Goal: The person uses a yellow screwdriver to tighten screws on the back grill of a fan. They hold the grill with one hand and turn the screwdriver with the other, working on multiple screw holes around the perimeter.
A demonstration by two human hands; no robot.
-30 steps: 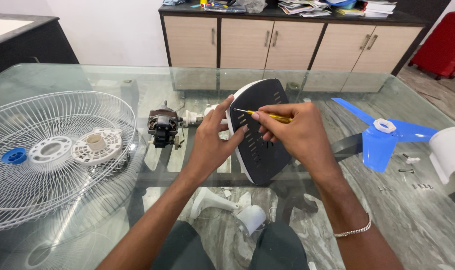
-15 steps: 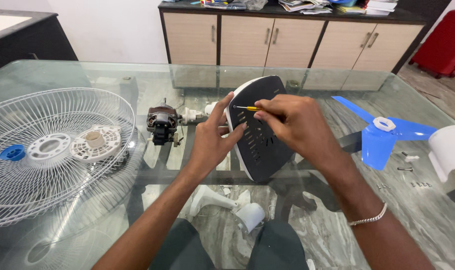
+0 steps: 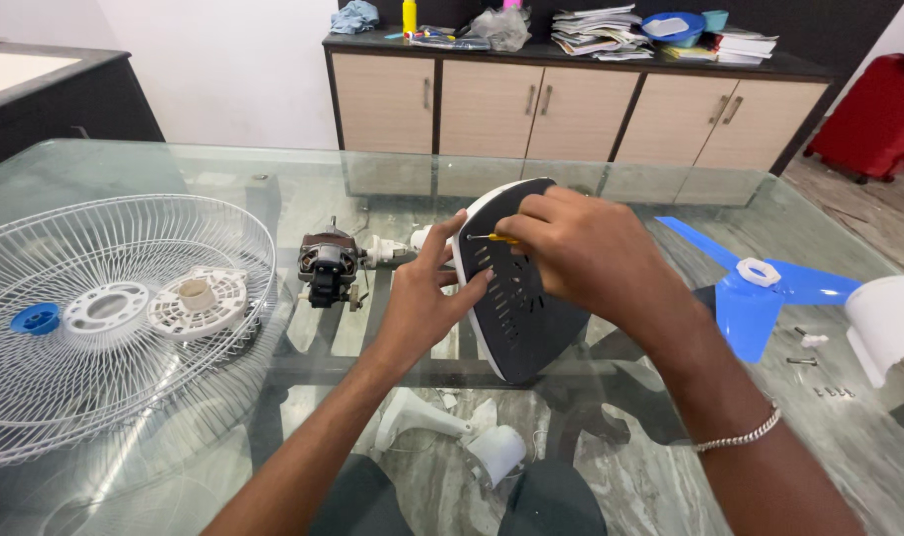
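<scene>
- We see the left hand [image 3: 419, 298] gripping the rim of a dark slotted plastic fan base plate [image 3: 516, 283], tilted on edge over the glass table [image 3: 621, 427].
- The right hand [image 3: 586, 253] pinches a thin yellow-handled screwdriver [image 3: 493, 238], tip on the plate.
- Versus a second ago, less handle shows.
- White wire fan guard [image 3: 114, 318] lies left, glossy blue blade [image 3: 750, 293] right.

Two hands at work: left hand [image 3: 419, 298], right hand [image 3: 581, 253]. One black slotted fan base plate [image 3: 516, 298], one yellow screwdriver [image 3: 496, 238]. Left: one white wire fan guard [image 3: 94, 397], one blue cap [image 3: 36, 319], one motor [image 3: 328, 266]. Right: one blue fan blade [image 3: 760, 293], one white housing [image 3: 894, 323]. Far: one cabinet [image 3: 571, 109], four doors.
</scene>
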